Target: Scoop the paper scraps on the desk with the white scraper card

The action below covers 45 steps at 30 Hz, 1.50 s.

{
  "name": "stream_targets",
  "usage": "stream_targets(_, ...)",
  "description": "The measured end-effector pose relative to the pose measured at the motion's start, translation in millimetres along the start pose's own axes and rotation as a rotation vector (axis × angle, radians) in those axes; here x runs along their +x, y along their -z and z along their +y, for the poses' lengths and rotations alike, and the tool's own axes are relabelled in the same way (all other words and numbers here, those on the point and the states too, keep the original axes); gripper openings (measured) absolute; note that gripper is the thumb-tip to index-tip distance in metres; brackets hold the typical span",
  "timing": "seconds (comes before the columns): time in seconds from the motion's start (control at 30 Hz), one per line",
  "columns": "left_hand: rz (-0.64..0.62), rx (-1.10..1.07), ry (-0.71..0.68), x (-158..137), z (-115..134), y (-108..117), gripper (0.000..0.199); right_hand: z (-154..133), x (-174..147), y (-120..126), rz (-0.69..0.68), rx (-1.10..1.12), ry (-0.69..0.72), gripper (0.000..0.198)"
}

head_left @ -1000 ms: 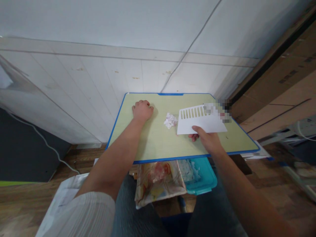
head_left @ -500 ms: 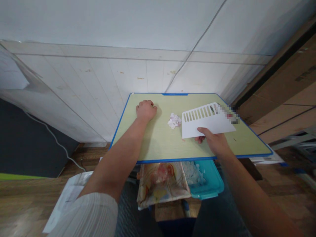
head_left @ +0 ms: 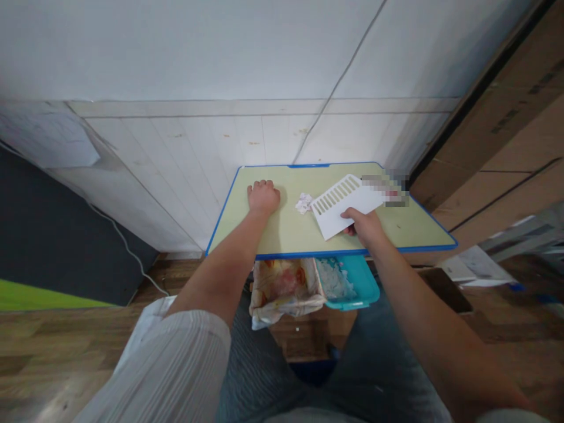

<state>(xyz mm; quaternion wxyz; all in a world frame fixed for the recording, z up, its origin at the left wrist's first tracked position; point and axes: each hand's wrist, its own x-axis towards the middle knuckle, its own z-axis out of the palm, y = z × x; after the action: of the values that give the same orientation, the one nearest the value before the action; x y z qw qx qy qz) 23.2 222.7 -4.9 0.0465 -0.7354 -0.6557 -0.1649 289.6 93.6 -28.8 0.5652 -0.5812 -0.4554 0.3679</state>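
My right hand (head_left: pixel 362 226) grips the near edge of a white slotted card (head_left: pixel 341 202), thumb on top and fingers underneath. A row of long openings runs along the card's far side, and it is held slanted above the table (head_left: pixel 293 235). Its left corner comes up against a small heap of crumpled pale paper scraps (head_left: pixel 304 203) in this view; whether they touch I cannot tell. Over to the left, my left hand (head_left: pixel 264 197) rests knuckles up on the tabletop with its fingers curled in. Whatever may be under those fingers is hidden.
Below the table's front edge are a patterned fabric-lined bin (head_left: pixel 286 288) and a turquoise tray (head_left: pixel 363 282) holding whitish scraps. A blurred patch (head_left: pixel 390 188) covers something at the table's right. Cardboard boxes (head_left: pixel 493 153) stand along the right side; a white wall (head_left: pixel 198 135) is behind.
The card has swung so that its right end points farther away, and it sits farther left in view. My left hand stays at nearly the same spot. The head view has shifted.
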Motion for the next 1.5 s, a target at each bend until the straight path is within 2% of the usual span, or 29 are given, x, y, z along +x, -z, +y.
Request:
stream_targets(0.13,-0.024,-0.015,0.062,-24.7,-5.6,8.9,0.042,-2.2,0.5,-1.4,0.003,0.034,0.006,0.020)
stream_targets(0.27,-0.028,-0.041,0.073,-35.9,-13.4,12.4,0.040,-6.0,0.2,-4.7,0.017,0.044,0.009,0.019)
stream_targets(0.4,-0.021,-0.067,0.081,-34.5,-15.7,12.0,0.038,-6.5,-4.2,-0.6,0.022,0.023,0.013,0.016)
stream_targets(0.67,-0.008,-0.085,0.089,-29.5,-16.0,7.3,0.037,-0.4,-24.1,24.0,0.008,-0.014,0.017,0.023)
stream_targets(0.93,0.000,-0.100,0.083,-28.9,-16.5,5.1,0.036,-5.9,-29.3,24.8,0.020,-0.004,0.009,0.021)
stream_targets(1.27,-0.010,-0.100,0.091,-28.9,-15.7,6.5,0.036,0.5,-31.6,32.8,0.019,0.034,-0.019,0.022)
stream_targets(1.4,-0.024,-0.077,0.079,-30.6,-14.8,7.3,0.038,-7.4,-32.1,30.7,0.012,0.062,0.003,0.025)
stream_targets(1.5,-0.029,-0.051,0.072,-26.1,-15.9,8.7,0.038,-19.9,-24.5,25.2,-0.050,0.039,0.032,0.027)
